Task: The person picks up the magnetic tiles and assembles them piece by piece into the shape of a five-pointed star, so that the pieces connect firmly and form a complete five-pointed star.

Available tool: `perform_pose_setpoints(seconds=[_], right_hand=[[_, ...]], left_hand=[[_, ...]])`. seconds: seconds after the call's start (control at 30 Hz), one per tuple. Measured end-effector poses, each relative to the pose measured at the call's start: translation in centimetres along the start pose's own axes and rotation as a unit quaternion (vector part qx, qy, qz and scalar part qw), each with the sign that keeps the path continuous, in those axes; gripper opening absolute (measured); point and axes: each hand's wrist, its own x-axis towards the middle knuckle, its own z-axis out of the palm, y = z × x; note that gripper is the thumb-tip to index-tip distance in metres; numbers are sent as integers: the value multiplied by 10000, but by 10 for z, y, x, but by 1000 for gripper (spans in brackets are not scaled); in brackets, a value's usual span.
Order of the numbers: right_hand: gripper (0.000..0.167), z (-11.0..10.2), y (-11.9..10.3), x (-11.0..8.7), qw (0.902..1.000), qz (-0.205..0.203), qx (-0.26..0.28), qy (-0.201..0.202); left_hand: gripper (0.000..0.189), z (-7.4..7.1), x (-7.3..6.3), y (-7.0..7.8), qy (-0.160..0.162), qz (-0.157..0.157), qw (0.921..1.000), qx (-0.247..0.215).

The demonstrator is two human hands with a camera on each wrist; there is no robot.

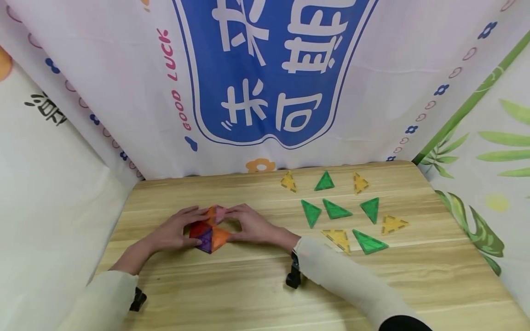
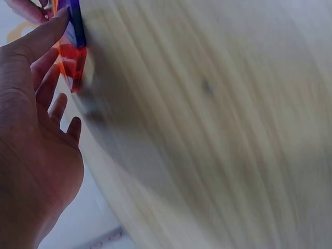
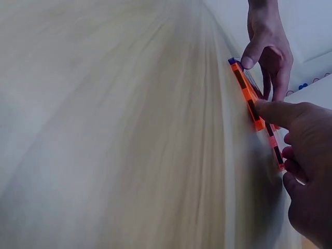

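A cluster of translucent magnetic tiles lies on the wooden table [image 1: 215, 294] at left of centre: a purple tile [image 1: 205, 242], an orange tile [image 1: 220, 237], a red tile [image 1: 198, 228] and a pink tile [image 1: 220, 213]. The left hand [image 1: 171, 232] holds its left side, thumb on the purple tile and fingers at the far edge. From the right, the right hand [image 1: 254, 225] grips the cluster, its thumb at the orange tile and fingers by the pink one. In the right wrist view the orange tile's edge [image 3: 248, 96] shows dark magnet strips.
To the right lie several loose triangular tiles, some green [image 1: 337, 209], some yellow [image 1: 394, 224]. A white printed cloth [image 1: 136, 69] hangs behind the table's back edge. More printed cloth [image 1: 497, 184] stands at the right side.
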Motion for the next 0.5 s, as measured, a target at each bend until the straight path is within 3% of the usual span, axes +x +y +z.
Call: perform_pose_setpoints(seconds=[0.37,0.5], right_hand=[[50,24,-18,34,9998,88,-177,35],[48,33,-22,44,9997,-165,-148,85]], left_hand=[[74,-18,-28,-23,127,-113,9995,-257],[74,-24,-36,-28,159,-113,9995,-232]])
